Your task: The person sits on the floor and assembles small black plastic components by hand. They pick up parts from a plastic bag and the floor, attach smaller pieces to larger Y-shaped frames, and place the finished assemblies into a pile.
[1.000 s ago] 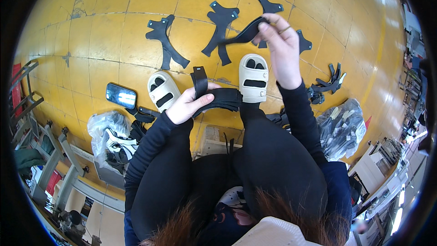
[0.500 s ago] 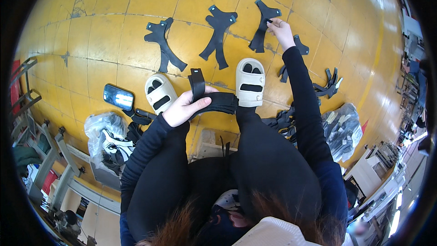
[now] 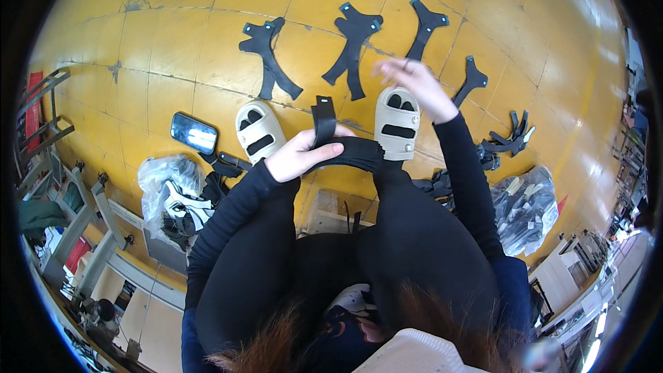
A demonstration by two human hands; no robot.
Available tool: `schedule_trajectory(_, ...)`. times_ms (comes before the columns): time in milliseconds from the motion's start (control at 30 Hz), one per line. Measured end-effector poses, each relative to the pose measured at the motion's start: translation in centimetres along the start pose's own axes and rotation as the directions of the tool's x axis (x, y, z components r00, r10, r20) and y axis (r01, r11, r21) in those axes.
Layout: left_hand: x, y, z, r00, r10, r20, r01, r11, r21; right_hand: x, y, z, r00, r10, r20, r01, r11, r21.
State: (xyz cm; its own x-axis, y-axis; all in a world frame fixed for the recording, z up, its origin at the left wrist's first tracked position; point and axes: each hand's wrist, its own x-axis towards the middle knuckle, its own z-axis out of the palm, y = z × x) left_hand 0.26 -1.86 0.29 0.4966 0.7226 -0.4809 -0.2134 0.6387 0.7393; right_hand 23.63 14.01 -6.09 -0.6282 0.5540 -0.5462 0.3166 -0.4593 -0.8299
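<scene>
My left hand is closed around a stack of black fabric straps, thumb on top; one strap end sticks up from the grip. My right hand is in the air above the right sandal, fingers stretched out and blurred, with nothing visible in them. Beyond my feet, black Y-shaped fabric pieces lie on the floor: a left one, a middle one, one at the right partly behind my right hand, and another farther right. Small pale tabs mark several ends.
My feet wear beige sandals on the yellow tiled floor. A phone lies left, above a plastic bag of black and white pieces. At right are loose straps and another filled plastic bag. Metal frames stand left.
My right hand has let go of the right-hand Y-shaped piece and drawn back toward me. My left hand still grips the stack. The whole view has shifted slightly.
</scene>
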Motion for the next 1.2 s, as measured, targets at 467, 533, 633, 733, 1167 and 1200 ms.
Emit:
schedule_trajectory(467,-0.1,-0.2,0.0,0.995,-0.091,0.034,0.094,0.989,-0.111,-1.6,-5.3,8.8,0.984,-0.114,0.135,0.098,0.988,0.119)
schedule_trajectory(533,-0.1,-0.3,-0.2,0.993,-0.111,0.036,0.115,0.982,-0.153,-1.8,-5.6,8.7,0.986,-0.146,0.079,0.141,0.987,0.073)
schedule_trajectory(633,-0.2,-0.8,-0.5,0.986,-0.142,0.082,0.157,0.964,-0.216,-1.7,-6.1,8.3,0.977,-0.209,-0.045,0.213,0.969,0.122)
schedule_trajectory(733,-0.1,-1.5,-0.4,0.980,-0.116,0.164,0.150,0.966,-0.212,-0.9,-6.5,6.2,0.917,-0.230,-0.327,0.290,0.946,0.148)
schedule_trajectory(1167,-0.7,-0.8,-1.2,0.999,0.021,-0.048,-0.035,0.945,-0.325,4.5,1.2,1.7,0.995,0.028,-0.101,-0.038,0.994,-0.099)
schedule_trajectory(1200,-0.7,-0.8,-1.2,0.998,-0.003,-0.063,-0.020,0.934,-0.356,5.5,2.1,1.6,0.995,0.036,-0.090,-0.047,0.992,-0.117)
